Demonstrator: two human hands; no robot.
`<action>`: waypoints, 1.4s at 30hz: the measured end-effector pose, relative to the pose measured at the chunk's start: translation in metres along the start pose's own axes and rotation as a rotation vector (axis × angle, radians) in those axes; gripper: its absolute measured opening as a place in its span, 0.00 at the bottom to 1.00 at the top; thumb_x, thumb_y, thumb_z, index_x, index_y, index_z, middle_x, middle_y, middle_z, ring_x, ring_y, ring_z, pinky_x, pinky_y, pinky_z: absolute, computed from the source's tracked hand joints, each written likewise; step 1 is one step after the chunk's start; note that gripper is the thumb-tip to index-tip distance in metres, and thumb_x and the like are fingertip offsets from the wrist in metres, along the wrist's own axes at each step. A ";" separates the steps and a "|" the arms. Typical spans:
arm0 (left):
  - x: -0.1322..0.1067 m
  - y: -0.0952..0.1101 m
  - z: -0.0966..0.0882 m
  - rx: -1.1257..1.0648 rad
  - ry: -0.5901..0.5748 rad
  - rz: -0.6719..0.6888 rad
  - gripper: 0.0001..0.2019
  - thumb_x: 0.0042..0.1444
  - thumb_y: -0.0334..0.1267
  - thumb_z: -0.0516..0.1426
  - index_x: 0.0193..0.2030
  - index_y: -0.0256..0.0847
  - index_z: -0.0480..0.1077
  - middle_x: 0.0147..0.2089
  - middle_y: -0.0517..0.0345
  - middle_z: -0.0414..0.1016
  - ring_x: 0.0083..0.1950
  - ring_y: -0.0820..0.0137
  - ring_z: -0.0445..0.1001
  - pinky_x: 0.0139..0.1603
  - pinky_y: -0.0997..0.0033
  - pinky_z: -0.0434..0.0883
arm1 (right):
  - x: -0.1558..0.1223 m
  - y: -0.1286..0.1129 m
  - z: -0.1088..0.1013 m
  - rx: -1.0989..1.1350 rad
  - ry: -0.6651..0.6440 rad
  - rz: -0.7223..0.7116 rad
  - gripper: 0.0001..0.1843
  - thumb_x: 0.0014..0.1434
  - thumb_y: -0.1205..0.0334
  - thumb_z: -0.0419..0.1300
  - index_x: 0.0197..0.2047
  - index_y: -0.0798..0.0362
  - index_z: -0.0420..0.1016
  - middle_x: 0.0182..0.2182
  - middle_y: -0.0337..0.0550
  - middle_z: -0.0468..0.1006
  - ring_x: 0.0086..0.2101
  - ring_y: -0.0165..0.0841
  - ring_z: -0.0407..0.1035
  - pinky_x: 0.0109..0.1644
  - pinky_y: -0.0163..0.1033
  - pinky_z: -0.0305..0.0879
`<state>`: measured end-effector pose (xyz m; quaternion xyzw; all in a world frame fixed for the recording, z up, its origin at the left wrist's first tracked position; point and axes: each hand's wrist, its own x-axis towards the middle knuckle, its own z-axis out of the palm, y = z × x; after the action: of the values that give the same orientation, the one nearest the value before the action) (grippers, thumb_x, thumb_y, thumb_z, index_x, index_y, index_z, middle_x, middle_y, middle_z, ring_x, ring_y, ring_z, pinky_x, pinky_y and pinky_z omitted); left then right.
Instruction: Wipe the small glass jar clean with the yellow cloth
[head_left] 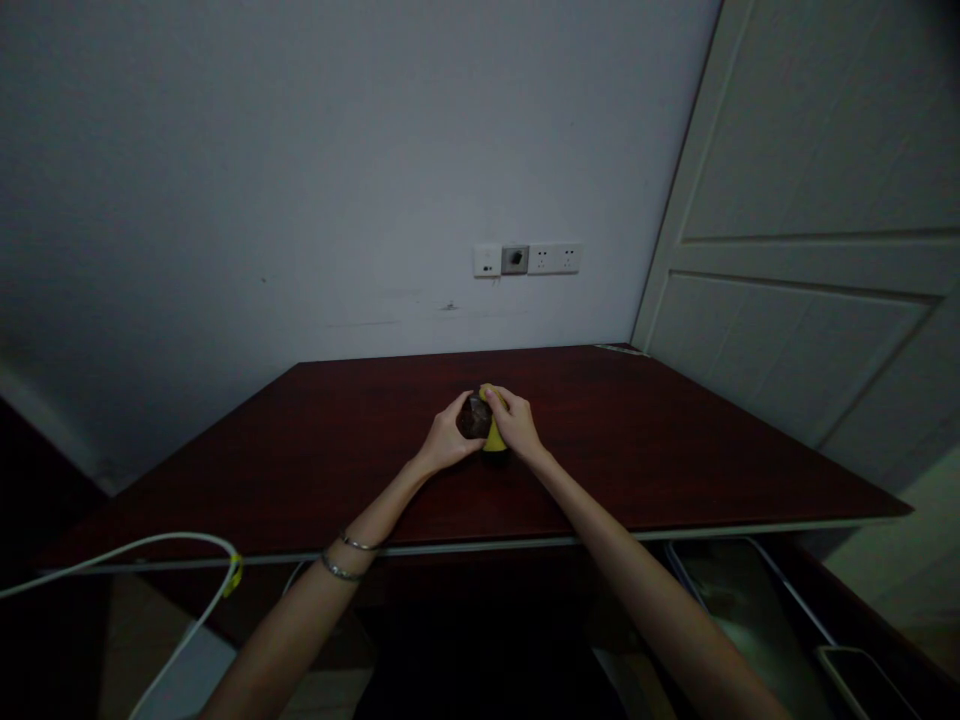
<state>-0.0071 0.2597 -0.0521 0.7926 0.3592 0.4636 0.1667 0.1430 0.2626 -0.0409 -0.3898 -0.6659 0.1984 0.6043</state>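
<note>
My left hand (448,438) is curled around the side of a dark brown, rounded, shiny object (475,415), thumb at its near side and fingers at its far side. Its exact kind is hard to make out in the dim light. Beside it, my right hand (514,420) grips a yellow piece (495,438) that looks soft, like a cloth or sponge. The yellow piece lies against the right side of the dark object and partly shows below my fingers. Both hands are close together over the middle of the dark red table (360,430).
Wall sockets (553,259) sit above the table's back edge. A panelled door (810,240) stands at the right. A white cable (176,536) loops over the front left edge. Below the right front edge lie a phone-like device (862,680) and a shelf or drawer with a cable.
</note>
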 end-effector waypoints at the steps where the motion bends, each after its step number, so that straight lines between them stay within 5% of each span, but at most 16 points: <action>1: 0.000 0.001 0.000 -0.002 -0.011 0.013 0.39 0.37 0.33 0.63 0.59 0.37 0.56 0.55 0.47 0.67 0.54 0.61 0.68 0.56 0.61 0.65 | 0.003 0.003 -0.001 0.030 -0.020 0.054 0.19 0.58 0.51 0.50 0.40 0.54 0.76 0.38 0.45 0.79 0.39 0.38 0.72 0.45 0.41 0.67; 4: 0.001 0.004 0.000 0.002 -0.028 0.017 0.39 0.37 0.33 0.63 0.60 0.37 0.56 0.56 0.46 0.67 0.55 0.60 0.67 0.56 0.60 0.64 | 0.008 0.009 -0.003 0.082 -0.037 0.121 0.19 0.57 0.51 0.51 0.40 0.54 0.75 0.37 0.45 0.79 0.38 0.36 0.72 0.42 0.40 0.68; 8: 0.003 0.002 -0.001 0.028 -0.007 -0.042 0.41 0.35 0.34 0.64 0.60 0.36 0.56 0.55 0.46 0.68 0.54 0.59 0.68 0.55 0.60 0.66 | 0.000 0.000 -0.004 -0.002 0.038 0.041 0.20 0.56 0.53 0.54 0.50 0.51 0.67 0.41 0.45 0.77 0.39 0.35 0.72 0.46 0.40 0.66; 16: 0.003 0.005 -0.003 -0.008 0.007 -0.030 0.38 0.37 0.35 0.64 0.58 0.38 0.58 0.53 0.49 0.69 0.51 0.61 0.70 0.52 0.62 0.67 | -0.006 -0.025 -0.009 -0.162 -0.095 -0.303 0.15 0.55 0.58 0.56 0.46 0.52 0.72 0.51 0.48 0.71 0.53 0.38 0.64 0.57 0.42 0.59; 23: 0.004 0.010 -0.003 -0.008 0.000 -0.023 0.38 0.34 0.32 0.64 0.57 0.37 0.60 0.53 0.48 0.69 0.53 0.59 0.69 0.54 0.58 0.65 | 0.021 -0.027 -0.006 -0.206 -0.095 -0.115 0.11 0.52 0.56 0.58 0.36 0.51 0.78 0.34 0.42 0.80 0.35 0.37 0.74 0.43 0.40 0.68; 30: 0.004 0.005 -0.004 0.040 0.018 -0.004 0.37 0.36 0.31 0.63 0.57 0.37 0.59 0.54 0.47 0.68 0.54 0.58 0.68 0.55 0.57 0.65 | -0.004 -0.029 -0.004 -0.171 -0.115 -0.229 0.12 0.51 0.62 0.59 0.40 0.47 0.78 0.50 0.43 0.72 0.49 0.39 0.69 0.54 0.43 0.63; 39: 0.003 0.004 -0.001 0.008 0.008 -0.002 0.39 0.35 0.33 0.64 0.58 0.38 0.59 0.54 0.49 0.68 0.53 0.59 0.68 0.55 0.58 0.65 | 0.012 -0.007 0.000 0.137 -0.051 0.109 0.17 0.48 0.53 0.61 0.39 0.53 0.78 0.39 0.44 0.79 0.42 0.41 0.73 0.49 0.46 0.68; 42: 0.003 0.002 0.000 -0.086 0.029 -0.062 0.38 0.34 0.33 0.65 0.57 0.38 0.60 0.52 0.50 0.70 0.51 0.61 0.70 0.54 0.60 0.68 | 0.005 -0.010 -0.002 0.186 -0.010 0.064 0.16 0.49 0.54 0.61 0.40 0.52 0.78 0.44 0.44 0.77 0.47 0.41 0.70 0.54 0.47 0.64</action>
<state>-0.0055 0.2605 -0.0486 0.7663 0.3657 0.4848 0.2098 0.1420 0.2602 -0.0299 -0.3522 -0.6348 0.2803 0.6280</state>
